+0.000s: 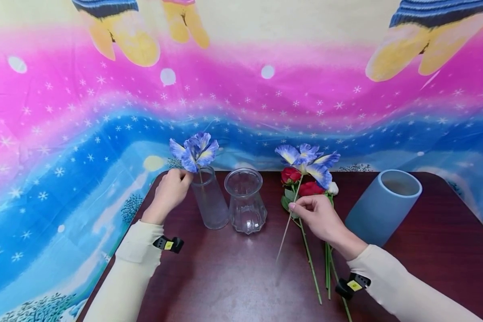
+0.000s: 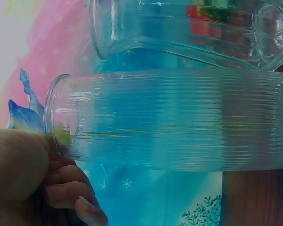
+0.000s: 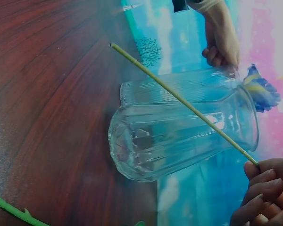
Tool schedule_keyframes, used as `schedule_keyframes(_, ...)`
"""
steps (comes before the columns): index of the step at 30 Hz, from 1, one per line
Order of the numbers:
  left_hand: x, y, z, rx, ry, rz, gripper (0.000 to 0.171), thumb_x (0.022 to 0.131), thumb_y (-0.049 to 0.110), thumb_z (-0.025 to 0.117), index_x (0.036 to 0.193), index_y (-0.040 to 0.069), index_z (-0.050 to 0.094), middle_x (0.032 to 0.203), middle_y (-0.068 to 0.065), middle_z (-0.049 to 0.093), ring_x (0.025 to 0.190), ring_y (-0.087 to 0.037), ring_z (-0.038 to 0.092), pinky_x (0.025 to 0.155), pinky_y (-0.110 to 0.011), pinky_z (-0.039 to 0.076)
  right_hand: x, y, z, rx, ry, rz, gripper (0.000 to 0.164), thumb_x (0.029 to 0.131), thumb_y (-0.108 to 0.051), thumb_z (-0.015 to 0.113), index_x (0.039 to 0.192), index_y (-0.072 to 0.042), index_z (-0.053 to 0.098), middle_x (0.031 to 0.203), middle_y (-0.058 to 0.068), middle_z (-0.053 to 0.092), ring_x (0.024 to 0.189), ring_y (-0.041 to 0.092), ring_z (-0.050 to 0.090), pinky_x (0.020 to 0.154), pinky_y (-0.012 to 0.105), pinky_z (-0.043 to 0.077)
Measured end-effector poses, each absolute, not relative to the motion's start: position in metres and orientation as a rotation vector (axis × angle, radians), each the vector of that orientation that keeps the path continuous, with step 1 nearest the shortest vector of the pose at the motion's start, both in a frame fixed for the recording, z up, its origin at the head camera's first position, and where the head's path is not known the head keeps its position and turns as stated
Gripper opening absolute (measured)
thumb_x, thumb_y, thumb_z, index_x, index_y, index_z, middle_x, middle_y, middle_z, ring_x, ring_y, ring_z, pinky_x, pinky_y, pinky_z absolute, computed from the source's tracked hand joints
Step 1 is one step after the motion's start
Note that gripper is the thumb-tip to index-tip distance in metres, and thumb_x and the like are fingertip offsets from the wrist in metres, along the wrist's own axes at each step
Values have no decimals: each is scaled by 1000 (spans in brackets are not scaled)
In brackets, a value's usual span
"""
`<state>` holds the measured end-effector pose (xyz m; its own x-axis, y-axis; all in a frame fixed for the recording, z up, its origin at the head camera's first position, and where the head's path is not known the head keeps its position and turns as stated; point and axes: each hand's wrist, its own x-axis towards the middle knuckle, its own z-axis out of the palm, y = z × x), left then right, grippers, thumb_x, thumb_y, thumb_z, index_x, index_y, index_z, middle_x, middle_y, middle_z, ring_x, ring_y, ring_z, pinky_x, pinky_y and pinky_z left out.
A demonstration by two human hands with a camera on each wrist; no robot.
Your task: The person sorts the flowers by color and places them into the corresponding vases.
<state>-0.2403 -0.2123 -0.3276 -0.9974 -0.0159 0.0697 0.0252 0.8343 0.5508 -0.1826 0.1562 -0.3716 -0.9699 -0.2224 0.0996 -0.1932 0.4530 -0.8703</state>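
A tall ribbed clear glass vase (image 2: 170, 117) stands at the left of the table with a blue-purple iris (image 1: 195, 151) in it, the bloom above its mouth. My left hand (image 1: 172, 190) is at the vase's rim, thumb and curled fingers pinching its edge right beside the bloom. Another blue-purple iris (image 1: 306, 161) is held up by my right hand (image 1: 319, 219), thumb and fingers pinching its thin stem (image 3: 179, 98). This stem slants down, its lower end over the table. Between the hands stands a flared, faceted glass vase (image 1: 247, 210), with nothing in it.
Red roses (image 1: 311, 189) and a white bud (image 1: 333, 188) lie on the dark wood table (image 1: 233, 286), their long green stems toward the front. A blue-grey cylindrical vase (image 1: 380, 210) stands at the right. A printed cloth (image 1: 233, 98) hangs behind the table.
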Motion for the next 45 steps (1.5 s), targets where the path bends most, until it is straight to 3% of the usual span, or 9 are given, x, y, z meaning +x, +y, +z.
schedule_keyframes(28,-240,-212,-327,-6,-2941,-872,46,106,28,39,62,16,40,57,0,35,50,-19,37,49,-30,30,-169,151,-344,-471,2854,-1946,16,97,-8,65,87,0,76,61,-12,47,61,6,42,56,27,36)
schedule_keyframes(38,-239,-213,-327,4,-2950,-873,47,107,28,39,62,15,40,58,0,36,50,-20,37,49,-30,30,-166,144,-329,-471,2858,-2138,17,96,-7,66,83,-2,75,64,-20,62,58,5,46,56,25,38)
schedule_keyframes(45,-238,-211,-325,-1,-2950,-878,46,106,29,39,62,16,40,58,0,35,51,-20,37,49,-30,30,-166,140,-321,-435,2806,-2281,18,97,-5,65,82,1,72,62,-14,59,57,7,45,57,26,38)
